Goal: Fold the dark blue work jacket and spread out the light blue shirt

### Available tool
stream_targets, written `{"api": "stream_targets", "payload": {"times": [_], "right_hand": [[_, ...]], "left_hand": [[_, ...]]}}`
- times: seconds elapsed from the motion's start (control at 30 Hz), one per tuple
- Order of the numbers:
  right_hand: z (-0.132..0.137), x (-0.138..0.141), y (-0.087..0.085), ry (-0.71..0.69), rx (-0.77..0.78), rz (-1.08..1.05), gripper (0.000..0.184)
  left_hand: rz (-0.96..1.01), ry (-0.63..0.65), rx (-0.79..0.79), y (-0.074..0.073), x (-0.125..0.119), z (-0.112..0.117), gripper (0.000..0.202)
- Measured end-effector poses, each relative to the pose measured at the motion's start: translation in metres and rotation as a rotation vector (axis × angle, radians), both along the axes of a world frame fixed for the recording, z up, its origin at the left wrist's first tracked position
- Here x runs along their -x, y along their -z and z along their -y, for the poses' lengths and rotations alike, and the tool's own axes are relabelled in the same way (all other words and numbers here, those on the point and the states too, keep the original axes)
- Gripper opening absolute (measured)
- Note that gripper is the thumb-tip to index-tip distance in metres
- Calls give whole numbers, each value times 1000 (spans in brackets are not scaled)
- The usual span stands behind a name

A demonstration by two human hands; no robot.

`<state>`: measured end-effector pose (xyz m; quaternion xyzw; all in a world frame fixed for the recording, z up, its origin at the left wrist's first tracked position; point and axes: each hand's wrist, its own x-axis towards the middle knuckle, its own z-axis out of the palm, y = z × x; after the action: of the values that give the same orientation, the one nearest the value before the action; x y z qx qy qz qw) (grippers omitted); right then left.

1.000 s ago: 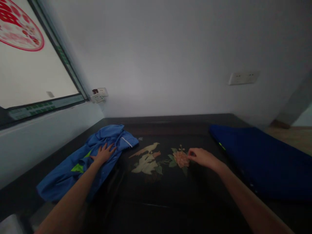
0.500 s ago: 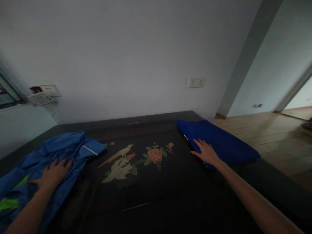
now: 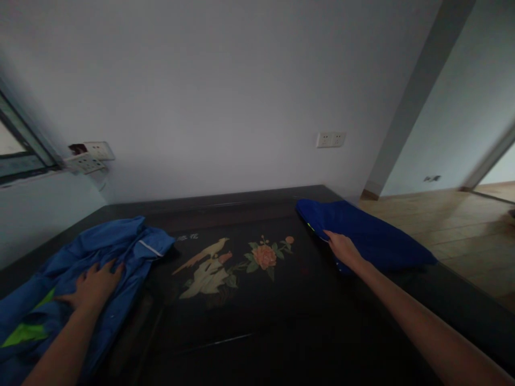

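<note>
On the left of the dark table (image 3: 225, 343) lies a crumpled blue garment (image 3: 110, 241) with bright green patches and a white stripe. My left hand (image 3: 94, 284) rests on top of it, fingers spread. A darker blue folded garment (image 3: 370, 228) lies flat at the table's right side. My right hand (image 3: 344, 249) has its fingers closed on the near left edge of this folded garment; the fingertips are partly hidden by the hand. Between the two garments, a bird-and-flower picture (image 3: 263, 257) decorates the tabletop.
A pale wall (image 3: 225, 107) rises behind the table, with a double socket (image 3: 330, 140) on it. Further sockets (image 3: 86, 162) are at the left corner beside a window (image 3: 24, 142). Wooden floor (image 3: 454, 214) extends beyond the table's right edge.
My right hand has gone from spread fingers to closed on the folded garment's edge. My left hand stays on the crumpled garment. The view has shifted slightly left.
</note>
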<state>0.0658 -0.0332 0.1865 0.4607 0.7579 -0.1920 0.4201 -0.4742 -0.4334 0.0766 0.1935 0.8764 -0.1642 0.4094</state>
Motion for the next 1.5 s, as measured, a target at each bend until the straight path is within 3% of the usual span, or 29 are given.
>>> {"api": "stream_targets", "payload": {"times": [0.13, 0.33, 0.4, 0.53, 0.67, 0.8, 0.97, 1.07, 1.23, 1.37, 1.5], "right_hand": [[26, 47, 2, 28, 43, -62, 48], [92, 147, -15, -23, 245, -196, 46], [107, 174, -26, -6, 316, -256, 43], [117, 202, -51, 48, 584, -507, 44], [110, 201, -79, 54, 872, -673, 51], [94, 177, -111, 173, 899, -632, 33], [94, 127, -135, 221, 863, -360, 20], [112, 101, -132, 182, 786, -313, 21], [146, 85, -111, -76, 717, -483, 32], [151, 85, -100, -237, 652, -493, 47], [142, 99, -107, -182, 667, -377, 53]], "left_hand": [[-143, 75, 63, -10, -8, -4, 57], [-265, 329, -191, -21, -14, -26, 43], [-152, 336, -302, -21, -20, -47, 44], [279, 147, -463, -14, -56, -96, 51], [457, 53, -468, 2, -118, -134, 58], [473, -26, -366, 26, -163, -160, 62], [408, -50, -317, 59, -185, -189, 87], [359, -28, -279, 70, -190, -200, 90], [342, 64, -264, 74, -191, -208, 52], [300, 141, -258, 73, -189, -221, 31], [274, 178, -241, 67, -188, -241, 28]]}}
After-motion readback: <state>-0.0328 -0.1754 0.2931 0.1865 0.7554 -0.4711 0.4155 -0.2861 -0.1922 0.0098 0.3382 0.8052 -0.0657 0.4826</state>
